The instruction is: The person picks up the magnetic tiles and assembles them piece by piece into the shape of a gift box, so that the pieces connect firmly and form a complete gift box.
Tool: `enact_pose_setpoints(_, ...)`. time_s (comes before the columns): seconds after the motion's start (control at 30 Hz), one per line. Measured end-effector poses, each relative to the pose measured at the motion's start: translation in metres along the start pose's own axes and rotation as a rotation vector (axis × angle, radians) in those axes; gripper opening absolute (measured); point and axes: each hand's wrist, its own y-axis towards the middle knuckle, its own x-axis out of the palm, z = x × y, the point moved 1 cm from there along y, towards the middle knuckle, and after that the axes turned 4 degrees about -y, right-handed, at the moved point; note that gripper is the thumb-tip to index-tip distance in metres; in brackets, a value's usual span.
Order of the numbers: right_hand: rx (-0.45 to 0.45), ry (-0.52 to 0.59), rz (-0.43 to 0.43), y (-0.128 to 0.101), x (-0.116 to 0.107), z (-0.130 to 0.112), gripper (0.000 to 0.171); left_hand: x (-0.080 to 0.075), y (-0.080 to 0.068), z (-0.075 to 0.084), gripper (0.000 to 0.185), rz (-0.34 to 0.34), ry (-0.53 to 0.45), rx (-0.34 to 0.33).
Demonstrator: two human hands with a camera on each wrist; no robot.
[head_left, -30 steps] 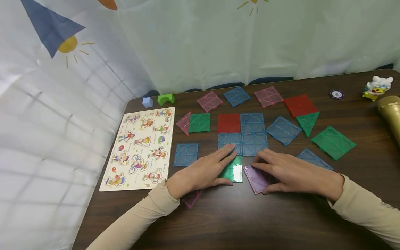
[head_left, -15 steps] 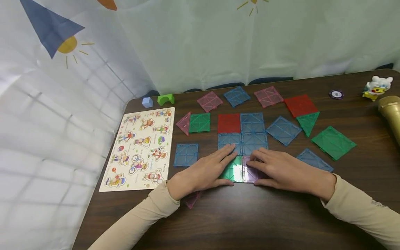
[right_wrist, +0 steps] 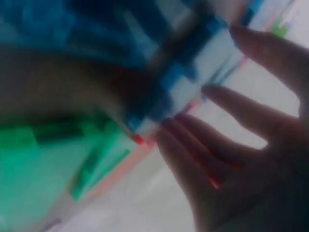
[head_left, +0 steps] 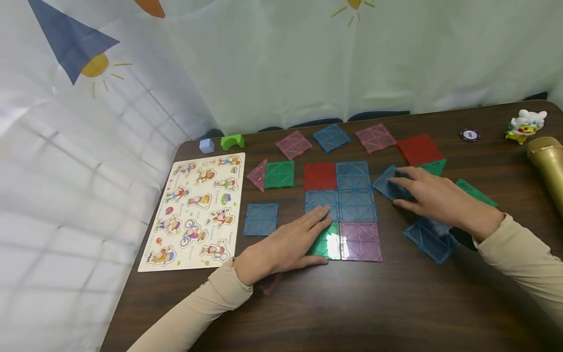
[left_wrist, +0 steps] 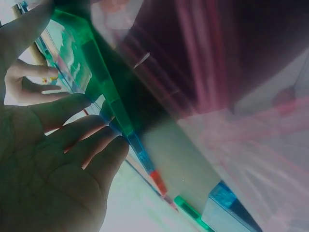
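The left hand (head_left: 281,247) lies flat with straight fingers on the green tile (head_left: 327,243), pressing it to the bench (head_left: 334,303) at the near left corner of the joined block of tiles; its grip is open and closes round nothing. The purple tile (head_left: 360,241) sits touching the green one on its right. The right hand (head_left: 433,198) is farther right, fingers laid nearly straight over a loose blue tile (head_left: 387,185) just right of the block, touching it from above and not visibly pinching it. To do this well, I judge the blue tile should be slid flat along the bench and squared to the block's edge before contact, while the left hand steadies the block so it does not shift or skew. Around them: another blue tile (head_left: 428,239) near the right wrist, a green triangle (head_left: 433,167) and red tile (head_left: 420,149) just beyond the right hand, a puzzle board (head_left: 200,210) at the left, and a gold microphone (head_left: 547,166) at the far right. The nearby loose tiles could catch on the sliding piece.
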Motion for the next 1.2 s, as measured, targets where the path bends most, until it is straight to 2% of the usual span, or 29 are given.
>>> enact_pose_setpoints(0.1, -0.001, -0.001, -0.013, 0.002, 0.004, 0.000, 0.057, 0.001, 0.000, 0.000, 0.087, -0.003, -0.003, 0.003)
enact_pose_setpoints(0.17, -0.027, 0.010, 0.008, 0.005, 0.006, -0.001, 0.056, 0.001, 0.000, -0.001, 0.087, -0.004, -0.006, 0.002)
enact_pose_setpoints(0.47, -0.123, 0.176, 0.024, 0.020, 0.006, 0.010, 0.053, 0.000, -0.001, -0.002, 0.087, -0.006, -0.022, 0.003)
enact_pose_setpoints(0.7, -0.197, 0.223, 0.018, 0.028, 0.006, 0.016, 0.054, 0.000, 0.000, -0.003, 0.087, -0.009, -0.023, 0.009)
enact_pose_setpoints(0.97, -0.185, 0.237, 0.009, 0.027, 0.009, 0.015, 0.055, 0.000, -0.001, -0.003, 0.088, -0.007, -0.023, 0.005)
enact_pose_setpoints(1.2, -0.088, 0.238, -0.076, 0.026, 0.010, 0.006, 0.065, -0.001, 0.002, -0.003, 0.086, -0.023, -0.024, -0.003)
